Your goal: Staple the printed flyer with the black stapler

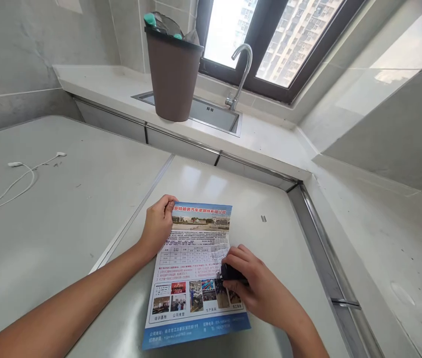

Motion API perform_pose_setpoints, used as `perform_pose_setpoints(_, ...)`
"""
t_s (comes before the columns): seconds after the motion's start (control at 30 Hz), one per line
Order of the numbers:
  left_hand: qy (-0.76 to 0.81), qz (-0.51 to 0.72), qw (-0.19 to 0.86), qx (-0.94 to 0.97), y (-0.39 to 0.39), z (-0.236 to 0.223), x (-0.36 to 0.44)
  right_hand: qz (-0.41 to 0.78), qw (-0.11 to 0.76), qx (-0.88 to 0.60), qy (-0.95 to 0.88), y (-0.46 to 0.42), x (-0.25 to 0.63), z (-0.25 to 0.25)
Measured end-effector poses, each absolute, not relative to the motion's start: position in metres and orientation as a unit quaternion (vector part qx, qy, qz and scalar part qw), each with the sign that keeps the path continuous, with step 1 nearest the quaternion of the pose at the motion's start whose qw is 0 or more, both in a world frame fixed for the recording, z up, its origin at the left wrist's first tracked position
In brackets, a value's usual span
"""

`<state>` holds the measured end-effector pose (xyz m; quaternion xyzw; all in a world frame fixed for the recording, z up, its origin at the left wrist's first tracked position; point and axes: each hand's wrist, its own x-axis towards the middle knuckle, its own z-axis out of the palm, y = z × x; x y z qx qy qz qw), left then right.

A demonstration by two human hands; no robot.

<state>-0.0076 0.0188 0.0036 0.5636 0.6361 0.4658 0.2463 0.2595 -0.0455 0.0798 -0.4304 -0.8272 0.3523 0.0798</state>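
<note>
A printed flyer (188,243) with a blue top and bottom, red title, table and small photos is held up over the white tabletop. My left hand (159,219) pinches its upper left edge, thumb on the front. On the right edge, my right hand (253,283) is closed around a black stapler (232,273), mostly hidden by the fingers. Its front end touches the paper beside the photos. Many short staple-like marks run down the flyer's right side above it. A small strip of staples (264,218) lies on the tabletop to the right.
A brown trash bin (173,74) with a dark liner stands at the sink (214,112), near the faucet (246,69). A white cable (32,174) lies on the left tabletop. Past the table (121,149) runs a white counter (270,139) below a window.
</note>
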Motion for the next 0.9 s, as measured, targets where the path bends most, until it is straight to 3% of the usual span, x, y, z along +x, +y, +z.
perform_pose_setpoints(0.27,0.635,0.44,0.205,0.601,0.02,0.0,-0.005,0.349,0.039,-0.443,-0.825,-0.05,0.258,0.077)
perform_pose_setpoints(0.43,0.574,0.403,0.063,0.71,0.006,0.011,0.003,0.337,0.025,-0.448,-0.828,-0.05,0.256,0.073)
perform_pose_setpoints(0.53,0.414,0.353,0.187,0.818,-0.013,0.014,0.012,0.336,0.02,-0.45,-0.827,-0.05,0.255,0.072)
perform_pose_setpoints(0.63,0.352,0.307,0.296,0.833,-0.031,0.007,0.026,0.341,0.023,-0.45,-0.825,-0.049,0.256,0.071)
perform_pose_setpoints(0.9,0.338,0.28,0.309,0.844,-0.038,-0.011,0.041,0.353,0.021,-0.456,-0.816,-0.051,0.256,0.069)
